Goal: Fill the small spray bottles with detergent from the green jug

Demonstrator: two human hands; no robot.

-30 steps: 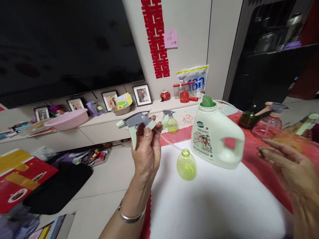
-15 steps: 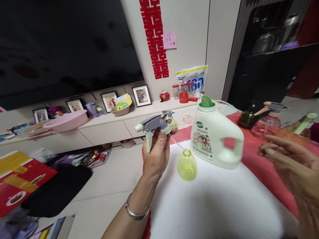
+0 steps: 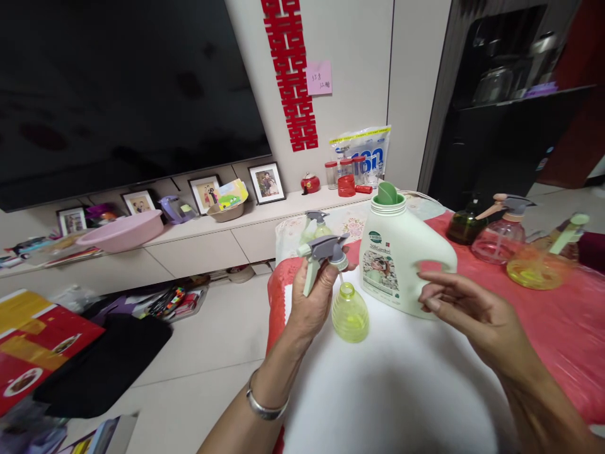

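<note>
My left hand (image 3: 309, 302) grips a grey and pale green trigger sprayer head (image 3: 326, 249) by its collar. Its thin clear tube points down at the mouth of a yellow-green ribbed bottle (image 3: 350, 315); I cannot tell if the tip is inside. A little yellowish liquid shows low in that bottle, which stands uncapped on the white surface (image 3: 401, 384). Just behind it is a big pale green jug (image 3: 406, 243) with a handle and a green spout. My right hand (image 3: 482, 315) hovers before the jug's handle, fingers bent and apart, with nothing visible in them.
Spray bottles stand on the red cloth at right: a pink one (image 3: 498, 239), an orange-yellow one (image 3: 534, 268) and a dark green pump bottle (image 3: 466, 226). Another pale green sprayer (image 3: 320, 227) is behind my left hand. A low cabinet (image 3: 198, 249) runs along the wall.
My left hand has brought the sprayer head down and right, close over the bottle's mouth. My right hand has come in leftward from the right edge to the jug's handle.
</note>
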